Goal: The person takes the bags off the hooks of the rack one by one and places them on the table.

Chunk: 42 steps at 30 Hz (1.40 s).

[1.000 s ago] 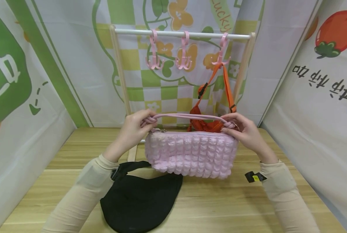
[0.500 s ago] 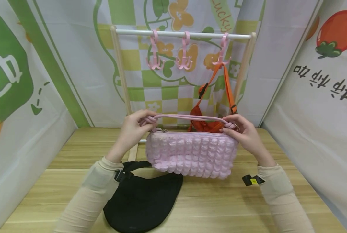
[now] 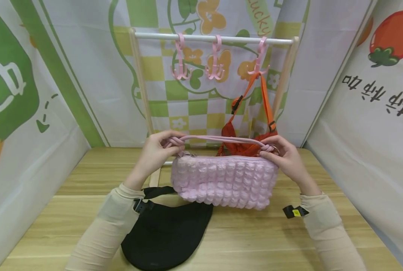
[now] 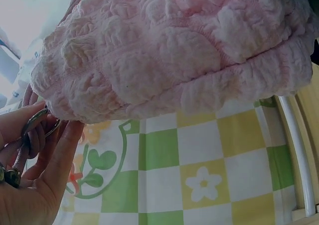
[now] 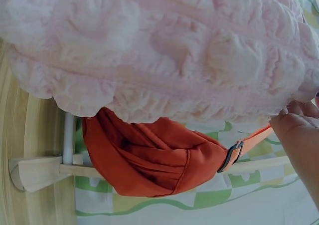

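Observation:
Between both hands hangs a pink puffy handbag (image 3: 223, 180), its cord handle (image 3: 221, 138) running along the top. My left hand (image 3: 158, 154) pinches the knotted left end of that handle, where a metal ring (image 4: 36, 120) shows in the left wrist view. At the opposite end my right hand (image 3: 286, 156) pinches the other knot. The bag is slightly lower on its right side. Below and to the left, a black bag (image 3: 167, 233) lies flat on the wooden table (image 3: 255, 241), partly covered by the left forearm.
Behind stands a rack with a white rail (image 3: 201, 37) and wooden posts. Three pink hooks hang from it; the middle hook (image 3: 215, 64) is bare. An orange bag (image 5: 154, 160) hangs from the right hook (image 3: 259, 60). Printed cloth walls enclose the back and sides.
The pink handbag and both hands have shifted very slightly right and down in the head view. Both hands keep their hold on the handle ends.

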Each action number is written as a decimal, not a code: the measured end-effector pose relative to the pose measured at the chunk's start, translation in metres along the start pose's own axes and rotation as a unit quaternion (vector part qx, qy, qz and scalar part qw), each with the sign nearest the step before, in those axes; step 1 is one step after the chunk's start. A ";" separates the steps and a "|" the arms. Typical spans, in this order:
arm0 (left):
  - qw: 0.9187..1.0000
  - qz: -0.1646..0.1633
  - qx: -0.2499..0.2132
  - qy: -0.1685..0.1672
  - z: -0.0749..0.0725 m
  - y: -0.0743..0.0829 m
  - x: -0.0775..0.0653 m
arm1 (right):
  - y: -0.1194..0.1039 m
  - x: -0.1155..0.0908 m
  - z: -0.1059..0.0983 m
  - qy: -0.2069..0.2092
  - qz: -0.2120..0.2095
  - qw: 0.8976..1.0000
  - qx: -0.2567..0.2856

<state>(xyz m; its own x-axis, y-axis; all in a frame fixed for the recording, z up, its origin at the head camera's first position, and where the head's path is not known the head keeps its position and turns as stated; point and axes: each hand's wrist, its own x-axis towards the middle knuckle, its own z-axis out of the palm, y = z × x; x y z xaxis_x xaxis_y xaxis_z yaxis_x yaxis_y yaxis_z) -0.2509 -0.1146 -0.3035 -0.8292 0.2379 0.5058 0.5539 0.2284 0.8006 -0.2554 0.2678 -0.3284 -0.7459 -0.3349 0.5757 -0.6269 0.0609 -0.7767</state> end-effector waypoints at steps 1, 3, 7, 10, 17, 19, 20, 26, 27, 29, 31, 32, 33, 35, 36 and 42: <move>1.000 -0.003 -0.002 -0.003 0.000 0.000 0.000 | 0.000 0.000 -0.001 0.000 -0.001 1.000 -0.003; 1.000 -0.010 -0.008 -0.008 0.001 0.000 -0.001 | 0.001 -0.001 -0.002 -0.001 -0.001 1.000 -0.008; 1.000 -0.020 -0.011 -0.020 0.002 0.000 -0.002 | 0.002 -0.003 -0.005 -0.006 -0.001 1.000 -0.019; 0.999 -0.024 -0.012 -0.027 0.004 0.000 -0.004 | 0.002 -0.004 -0.007 -0.006 -0.001 0.999 -0.033; 0.998 -0.049 -0.019 -0.038 0.009 0.004 -0.006 | -0.002 -0.009 -0.013 -0.002 0.008 0.997 -0.070; 0.997 -0.065 -0.017 -0.042 0.011 0.005 -0.007 | -0.002 -0.011 -0.015 -0.002 0.012 0.997 -0.078; 0.996 -0.072 -0.022 -0.046 0.012 0.004 -0.007 | -0.002 -0.012 -0.016 -0.003 0.014 0.997 -0.081; 0.994 -0.079 -0.049 -0.063 0.019 0.002 -0.009 | -0.004 -0.018 -0.021 -0.018 0.019 0.996 -0.081; 0.993 -0.079 -0.050 -0.066 0.020 0.003 -0.009 | -0.004 -0.019 -0.022 -0.020 0.021 0.996 -0.079; 0.993 -0.081 -0.052 -0.071 0.022 0.004 -0.011 | -0.005 -0.020 -0.024 -0.023 0.025 0.996 -0.077; 0.992 -0.082 -0.053 -0.076 0.024 0.005 -0.012 | -0.007 -0.021 -0.025 -0.025 0.029 0.997 -0.072; 0.992 -0.084 -0.056 -0.081 0.025 0.004 -0.012 | -0.007 -0.021 -0.026 -0.027 0.030 0.997 -0.070; 0.991 -0.084 -0.059 -0.086 0.026 0.004 -0.013 | -0.008 -0.022 -0.026 -0.028 0.033 0.997 -0.071; 0.990 -0.090 -0.062 -0.092 0.028 0.004 -0.014 | -0.008 -0.023 -0.028 -0.034 0.038 0.996 -0.067; 0.989 -0.094 -0.065 -0.096 0.028 0.004 -0.015 | -0.009 -0.024 -0.028 -0.038 0.041 0.996 -0.067; 0.983 -0.118 -0.079 -0.114 0.028 0.005 -0.018 | -0.010 -0.027 -0.029 -0.060 0.056 0.994 -0.073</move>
<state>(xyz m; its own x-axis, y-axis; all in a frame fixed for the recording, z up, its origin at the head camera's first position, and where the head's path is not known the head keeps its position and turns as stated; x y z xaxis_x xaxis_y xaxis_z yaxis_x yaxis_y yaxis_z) -0.2307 -0.0911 -0.3174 -0.8852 0.4050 0.2290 0.3144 0.1581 0.9360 -0.2353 0.3035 -0.3288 -0.7860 -0.4270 0.4471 -0.5742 0.2360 -0.7840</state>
